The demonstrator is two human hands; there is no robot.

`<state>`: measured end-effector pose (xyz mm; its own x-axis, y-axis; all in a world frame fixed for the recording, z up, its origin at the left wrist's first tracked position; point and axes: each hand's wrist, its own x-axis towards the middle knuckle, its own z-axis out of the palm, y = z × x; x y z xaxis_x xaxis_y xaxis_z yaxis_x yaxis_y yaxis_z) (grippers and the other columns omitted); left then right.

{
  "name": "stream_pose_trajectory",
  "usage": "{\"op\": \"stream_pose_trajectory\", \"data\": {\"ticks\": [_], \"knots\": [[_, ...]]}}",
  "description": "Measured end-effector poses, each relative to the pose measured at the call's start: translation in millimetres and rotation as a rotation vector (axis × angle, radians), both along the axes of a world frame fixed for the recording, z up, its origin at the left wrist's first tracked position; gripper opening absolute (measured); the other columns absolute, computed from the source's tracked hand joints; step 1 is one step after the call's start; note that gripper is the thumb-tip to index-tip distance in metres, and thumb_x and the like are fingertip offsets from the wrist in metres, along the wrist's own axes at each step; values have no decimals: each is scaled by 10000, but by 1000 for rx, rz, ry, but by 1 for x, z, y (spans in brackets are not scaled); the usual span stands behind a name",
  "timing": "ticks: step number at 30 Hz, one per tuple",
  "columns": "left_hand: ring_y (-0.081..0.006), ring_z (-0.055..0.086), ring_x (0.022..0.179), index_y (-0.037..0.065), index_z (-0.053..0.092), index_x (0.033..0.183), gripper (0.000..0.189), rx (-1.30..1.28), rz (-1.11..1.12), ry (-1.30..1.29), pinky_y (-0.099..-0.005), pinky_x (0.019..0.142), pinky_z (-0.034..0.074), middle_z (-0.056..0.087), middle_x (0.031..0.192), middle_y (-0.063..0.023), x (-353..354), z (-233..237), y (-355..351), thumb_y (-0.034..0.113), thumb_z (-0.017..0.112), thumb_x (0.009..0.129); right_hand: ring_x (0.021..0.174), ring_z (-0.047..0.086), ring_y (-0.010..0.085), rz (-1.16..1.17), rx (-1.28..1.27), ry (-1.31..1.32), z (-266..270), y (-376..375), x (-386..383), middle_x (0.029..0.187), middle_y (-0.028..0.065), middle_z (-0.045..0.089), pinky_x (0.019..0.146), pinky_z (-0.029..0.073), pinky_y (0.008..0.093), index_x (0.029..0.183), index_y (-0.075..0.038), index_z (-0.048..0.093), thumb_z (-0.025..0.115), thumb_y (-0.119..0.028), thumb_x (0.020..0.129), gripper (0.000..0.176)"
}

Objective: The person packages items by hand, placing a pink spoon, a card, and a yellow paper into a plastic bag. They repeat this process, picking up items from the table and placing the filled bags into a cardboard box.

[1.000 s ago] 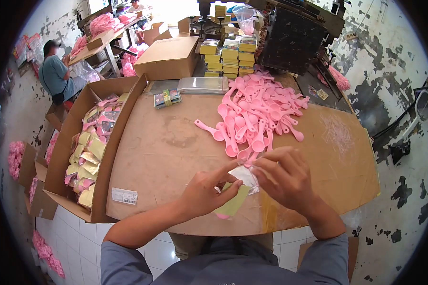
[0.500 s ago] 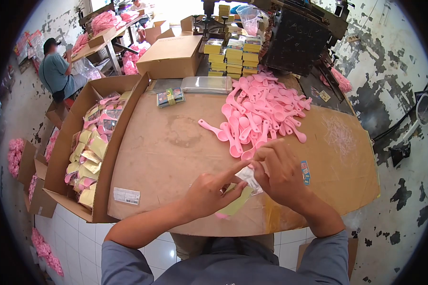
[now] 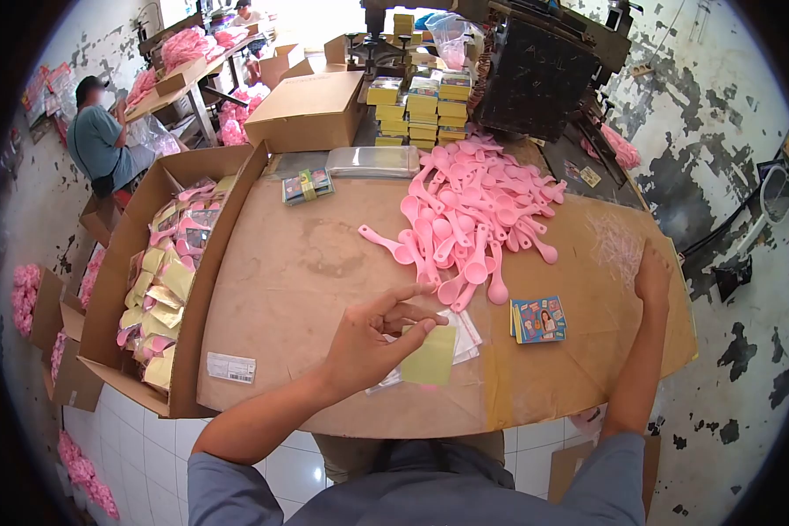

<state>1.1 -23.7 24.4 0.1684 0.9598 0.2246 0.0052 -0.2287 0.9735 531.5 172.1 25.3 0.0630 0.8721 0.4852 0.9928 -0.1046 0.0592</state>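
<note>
My left hand (image 3: 370, 340) pinches a pale yellow-green card (image 3: 428, 358), seemingly in a clear bag, between thumb and fingers. Just behind it, white and clear plastic bags (image 3: 468, 335) lie on the brown cardboard tabletop (image 3: 302, 302). To the right, my right hand (image 3: 653, 276) is at a loose heap of thin clear strips (image 3: 618, 245). Its fingers are bunched, and whatever they hold is too small to make out. Between my hands rests a small stack of printed cards (image 3: 539, 320). A large pile of pink plastic spoons (image 3: 482, 206) spreads beyond my left hand.
An open carton (image 3: 203, 289) on the left holds bagged spoons and cards. Farther back are a banded card bundle (image 3: 307, 187), a clear plastic stack (image 3: 373, 161), a closed box (image 3: 307, 105), several card stacks (image 3: 422, 110) and a dark machine (image 3: 535, 74). A co-worker (image 3: 105, 136) sits far left.
My right hand has left the packet and moved far right to the clear strips, uncovering the printed cards. My left hand keeps the yellow-green card and has shifted slightly left.
</note>
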Motion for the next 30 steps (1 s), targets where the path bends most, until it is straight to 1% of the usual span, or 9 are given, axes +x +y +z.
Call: {"op": "stream_pose_trajectory", "data": {"ticks": [2,5,7,9,13,16,19,22,30], "knots": [[-102,725,945,-40,558,1416,404,-31,2,-30,-252,828,581,783,1071,-147,1,0,3,38,636,1027,1143,668,423,192,17,282,12,-12,-19,1233,245,695,939,533,490,1481,-38,494,539,41,968,520],[-114,723,991,-56,569,1394,376,-81,18,-104,-265,869,582,779,1080,-156,6,-5,5,45,630,1037,1093,686,357,221,87,236,32,-37,-89,1197,208,704,909,544,439,1406,-68,588,571,13,972,442],[-119,718,1021,-61,569,1390,367,-91,26,-142,-269,888,581,777,1085,-160,9,-7,7,51,622,1045,987,696,258,503,10,455,40,-47,-136,1122,181,710,846,547,380,1337,-45,640,640,-60,974,363],[-105,706,1010,-50,583,1363,336,-101,19,-114,-266,874,579,773,1107,-136,8,-8,7,82,618,1057,910,669,170,517,-311,682,66,-81,-205,1054,127,710,771,529,325,1283,-28,662,702,-136,967,336],[-124,705,1033,-55,597,1330,310,-94,23,-149,-270,889,584,766,1115,-131,10,-10,9,105,614,1066,870,658,130,1131,-568,795,50,-107,-264,1014,52,706,735,517,283,1273,-45,671,759,-180,949,362],[-142,708,1043,-65,598,1318,300,-100,2,-201,-281,902,589,757,1123,-140,8,-22,12,101,608,1068,885,633,80,1187,-725,976,36,-123,-293,1005,25,683,748,502,264,1262,-41,673,758,-114,950,331],[-177,711,1087,-76,599,1324,305,-143,-15,-243,-300,908,600,748,1149,-171,4,-21,11,88,603,1066,882,641,75,1146,-859,1294,9,-117,-294,990,14,681,747,518,248,1226,-19,661,739,-83,969,277],[-171,711,1083,-64,618,1311,288,-132,-51,-202,-302,887,609,745,1154,-155,3,-15,9,84,603,1065,889,636,57,1081,-878,1444,0,-110,-291,986,1,671,748,518,232,1196,-6,660,708,-54,990,216],[-150,718,1016,-43,674,1267,250,-166,-23,-110,-292,847,615,748,1151,-116,1,-24,11,80,620,1055,880,644,63,1062,-898,1549,-6,-107,-286,944,23,704,758,512,232,1116,-2,698,738,-58,975,157]]}}
